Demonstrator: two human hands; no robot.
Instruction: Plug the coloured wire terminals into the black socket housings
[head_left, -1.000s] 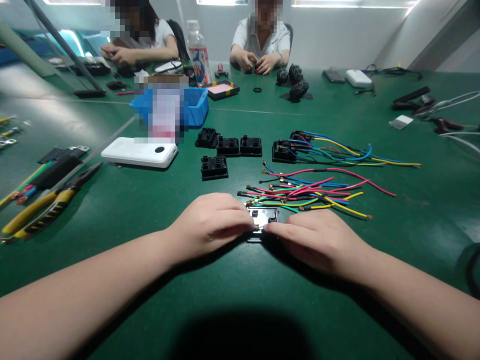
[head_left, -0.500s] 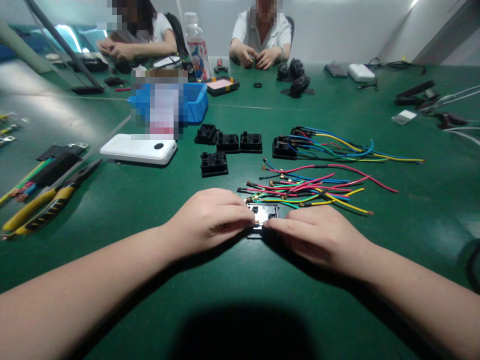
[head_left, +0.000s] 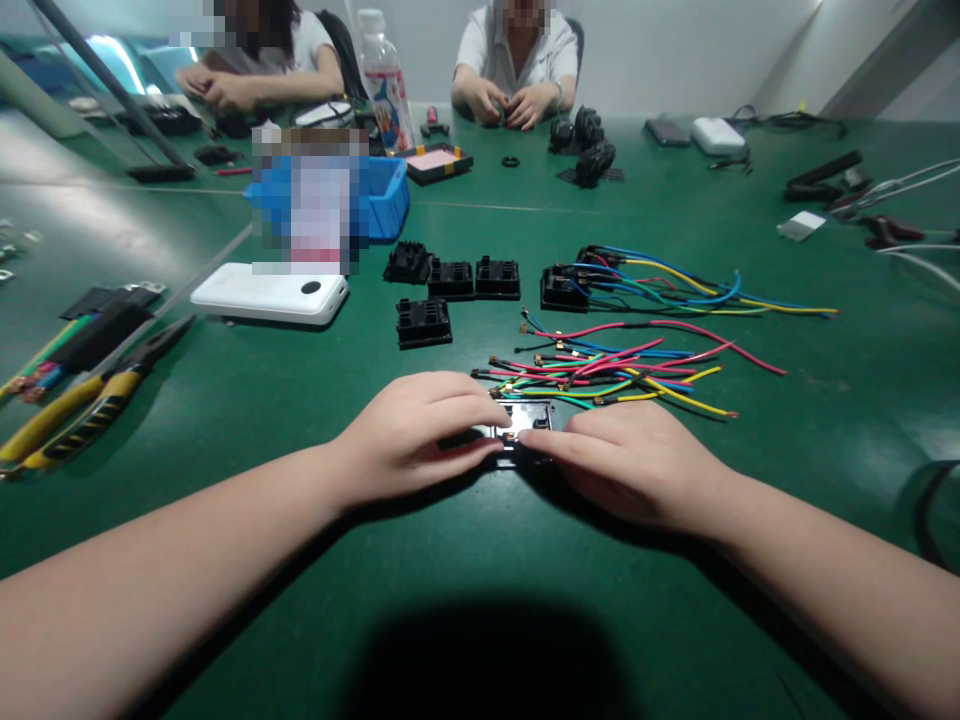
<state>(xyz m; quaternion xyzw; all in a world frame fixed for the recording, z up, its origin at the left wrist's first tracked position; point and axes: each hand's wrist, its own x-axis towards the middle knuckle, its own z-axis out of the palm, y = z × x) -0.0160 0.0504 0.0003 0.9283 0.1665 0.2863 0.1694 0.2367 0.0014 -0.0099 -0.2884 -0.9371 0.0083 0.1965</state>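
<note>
A small black housing (head_left: 534,412) with a shiny inside lies on the green table between my hands. My left hand (head_left: 431,432) is at its left side, thumb and forefinger apart around the left edge. My right hand (head_left: 634,455) reaches in from the right, its fingertip on a tiny coppery piece (head_left: 510,435) in the middle of the housing; the other fingers are curled under, and whether they hold anything is hidden. Just behind the housing lies a loose pile of red, blue, yellow and green wires (head_left: 600,368) with metal terminals.
Several black housings (head_left: 424,322) stand behind my left hand, and a wired one (head_left: 564,288) is behind the pile. Pliers (head_left: 112,400), a white power bank (head_left: 270,295) and a blue bin (head_left: 388,200) are at the left. Two people sit across the table.
My left thumb and forefinger have parted from their pinch at the housing. My right fingertip has moved slightly left over it. The whole view has shifted a little.
</note>
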